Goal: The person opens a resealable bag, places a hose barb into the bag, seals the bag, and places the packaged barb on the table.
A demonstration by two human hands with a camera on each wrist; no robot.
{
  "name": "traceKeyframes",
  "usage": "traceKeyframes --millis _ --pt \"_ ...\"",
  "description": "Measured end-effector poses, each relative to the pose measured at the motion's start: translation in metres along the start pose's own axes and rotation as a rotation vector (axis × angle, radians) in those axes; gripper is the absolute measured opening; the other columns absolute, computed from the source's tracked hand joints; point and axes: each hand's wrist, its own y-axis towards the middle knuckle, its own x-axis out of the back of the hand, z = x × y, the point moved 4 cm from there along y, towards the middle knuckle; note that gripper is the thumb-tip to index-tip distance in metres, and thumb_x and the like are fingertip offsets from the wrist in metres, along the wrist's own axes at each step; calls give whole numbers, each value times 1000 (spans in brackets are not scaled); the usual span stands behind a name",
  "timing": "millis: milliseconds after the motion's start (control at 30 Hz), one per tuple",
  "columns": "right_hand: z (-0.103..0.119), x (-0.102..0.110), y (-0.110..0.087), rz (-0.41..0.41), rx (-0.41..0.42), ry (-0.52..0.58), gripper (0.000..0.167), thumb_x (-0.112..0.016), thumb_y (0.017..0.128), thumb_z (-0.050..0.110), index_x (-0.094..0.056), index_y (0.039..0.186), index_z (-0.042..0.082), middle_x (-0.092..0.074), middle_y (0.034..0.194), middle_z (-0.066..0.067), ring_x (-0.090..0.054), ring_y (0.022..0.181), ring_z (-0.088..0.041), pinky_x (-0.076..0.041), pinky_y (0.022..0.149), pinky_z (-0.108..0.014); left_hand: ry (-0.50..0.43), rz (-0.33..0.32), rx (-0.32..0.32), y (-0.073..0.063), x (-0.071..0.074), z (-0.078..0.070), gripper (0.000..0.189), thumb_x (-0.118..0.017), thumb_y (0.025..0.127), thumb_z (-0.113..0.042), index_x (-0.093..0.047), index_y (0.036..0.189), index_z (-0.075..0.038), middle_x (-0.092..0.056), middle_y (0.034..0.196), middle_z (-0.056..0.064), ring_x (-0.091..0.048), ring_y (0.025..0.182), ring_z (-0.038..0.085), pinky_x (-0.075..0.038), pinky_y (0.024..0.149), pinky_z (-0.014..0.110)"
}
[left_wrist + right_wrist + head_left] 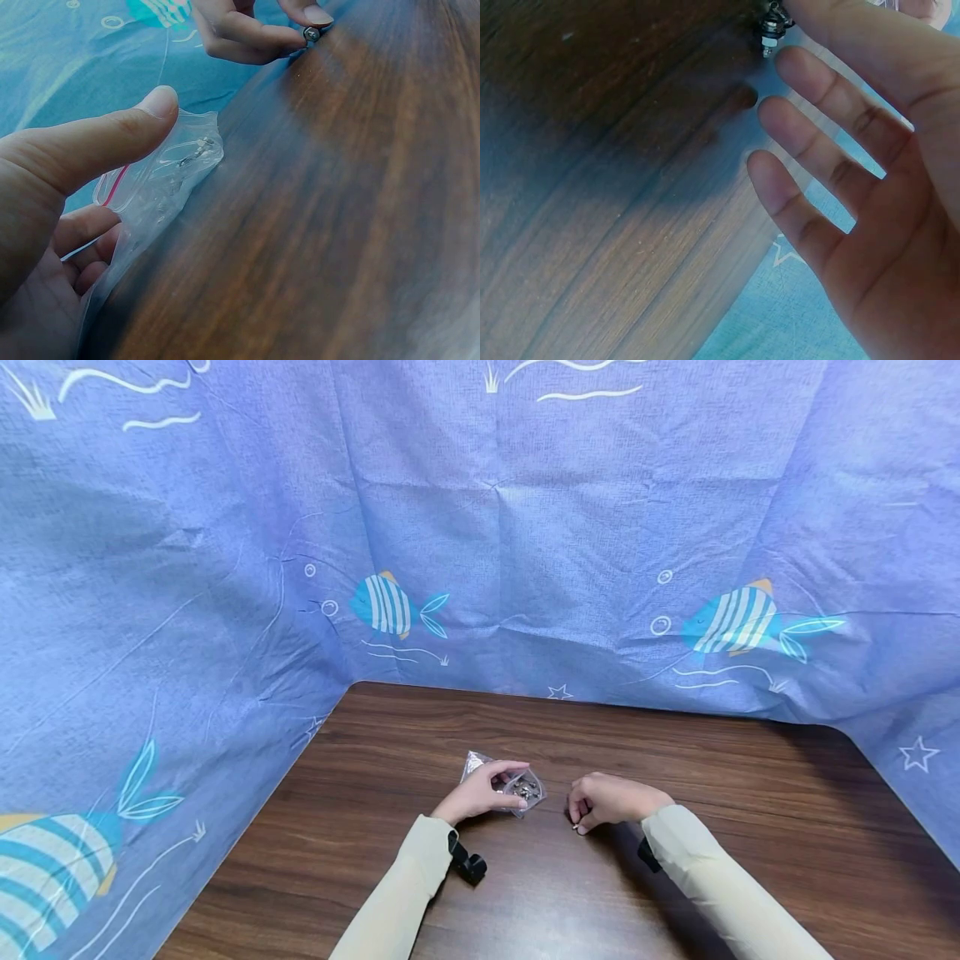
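The right hand (611, 797) is pinching one silvery metal piece (311, 34). The left hand (476, 793) is cupping a clear plastic bag (157, 199), more remaining inside.

A dark, wood-grained table (750, 793) with rounded far corners stands before a creased blue cloth (562, 543), which hangs behind it and along its left side. The cloth's print shows striped turquoise fish (384, 605), white bubbles (661, 625), wavy lines (588, 395) and outlined stars (917, 753).
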Motion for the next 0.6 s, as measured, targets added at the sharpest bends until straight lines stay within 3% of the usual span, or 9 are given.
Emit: traceKeyframes --millis 233,600 --pt "-2 -1 2 5 -13 -31 11 -78 75 11 -68 75 16 -56 72 13 -46 65 5 -42 62 -16 2 2 -4 0 0 -1 62 -79 80 -27 -55 136 -15 -61 129 -1 -52 103 13 -43 90 28" --pt "-1 1 1 10 -47 -34 7 -75 77 8 -70 77 14 -59 72 12 -47 63 5 -43 59 -16 8 4 -8 -1 1 -3 62 -79 80 -27 -56 136 -16 -61 129 0 -53 103 13 -43 90 27"
